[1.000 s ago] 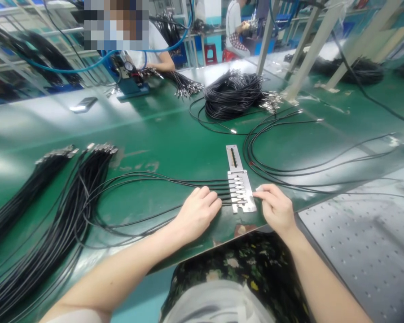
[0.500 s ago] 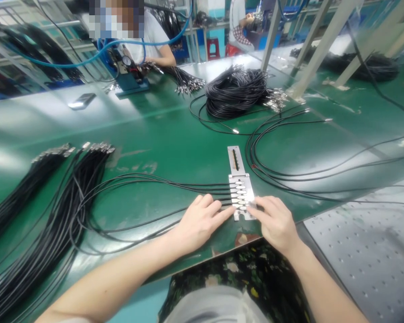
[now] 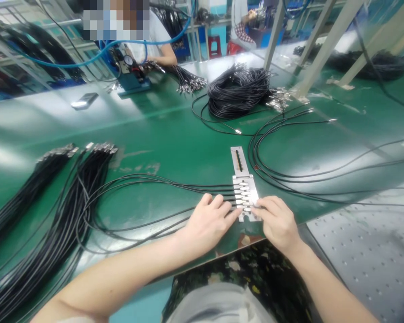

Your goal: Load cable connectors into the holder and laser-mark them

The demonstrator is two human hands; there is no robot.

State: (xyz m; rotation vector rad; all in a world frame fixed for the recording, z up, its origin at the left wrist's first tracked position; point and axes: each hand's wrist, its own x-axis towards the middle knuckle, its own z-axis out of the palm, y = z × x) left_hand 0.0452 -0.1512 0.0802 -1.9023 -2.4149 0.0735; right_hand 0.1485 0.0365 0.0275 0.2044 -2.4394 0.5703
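A flat metal jig (image 3: 254,190) lies on the green table, its hinged slotted lid (image 3: 239,161) folded open away from me. Several silver connectors (image 3: 245,194) sit side by side across it, with black cables (image 3: 175,182) leading off to the left. My left hand (image 3: 213,220) is bent over the nearest cables, one digit reaching the connector row's near left end; its grip appears closed on a cable, partly hidden. At the jig's near right edge, my right hand (image 3: 279,222) has its thumb and forefinger drawn close together by the nearest connector. What lies between those fingertips is unclear.
Cable bundles with metal ends (image 3: 54,224) lie at left. A coiled black bundle (image 3: 237,94) and loose cables (image 3: 256,152) lie beyond the jig. A co-worker (image 3: 161,49) sits across by a blue press (image 3: 131,76). A perforated metal surface (image 3: 366,237) is at right.
The whole view has shifted slightly, so the jig and both hands appear a little farther right. Both hands remain at the jig's near end, with only slight finger movement.
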